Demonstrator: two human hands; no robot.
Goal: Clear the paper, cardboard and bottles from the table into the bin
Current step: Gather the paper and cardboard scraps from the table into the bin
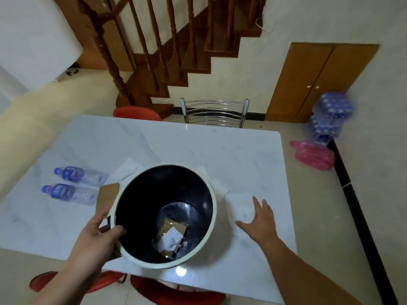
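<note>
A round bin (212, 219) with a white rim and dark inside stands on the white marble table (167, 139); cardboard and white paper lie at its bottom. My left hand (97, 236) grips the bin's rim at its left side. My right hand (261, 219) is open with fingers spread, over a white sheet of paper (240, 205) to the right of the bin. Two clear plastic bottles with blue caps lie on their sides at the left, one (81, 175) behind the other (70, 193). A brown cardboard piece (106, 198) lies against the bin's left side. More white paper (127, 169) lies behind the bin.
A metal chair (214, 113) stands at the table's far side, with a red stool (136, 113) beside it. Red stools (171, 291) sit under the near edge. A pink bag (312, 155) and wrapped bottle packs (330, 115) rest on the floor at the right.
</note>
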